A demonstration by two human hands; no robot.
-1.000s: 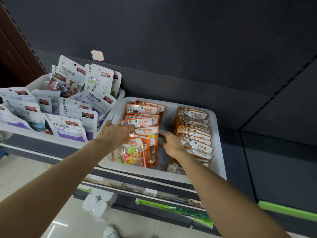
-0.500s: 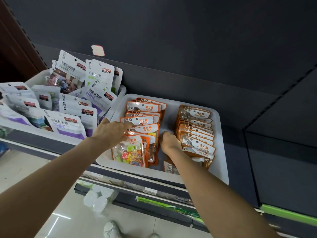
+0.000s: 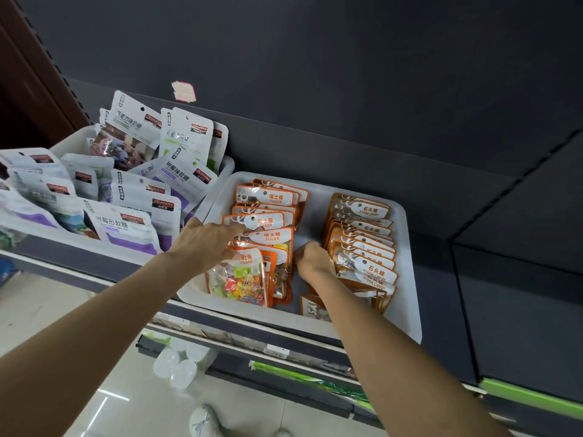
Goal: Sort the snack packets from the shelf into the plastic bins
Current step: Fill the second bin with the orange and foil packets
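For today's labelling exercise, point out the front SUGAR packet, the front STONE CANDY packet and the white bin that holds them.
front SUGAR packet (image 3: 238,279): head view, on its clear window showing sweets.
front STONE CANDY packet (image 3: 375,274): head view, on its white label.
white bin (image 3: 407,279): head view, on its right wall.

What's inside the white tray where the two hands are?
The white tray holds two rows of orange candy packets: SUGAR packets and STONE CANDY packets. A flat packet lies on its floor, partly hidden by the right arm.
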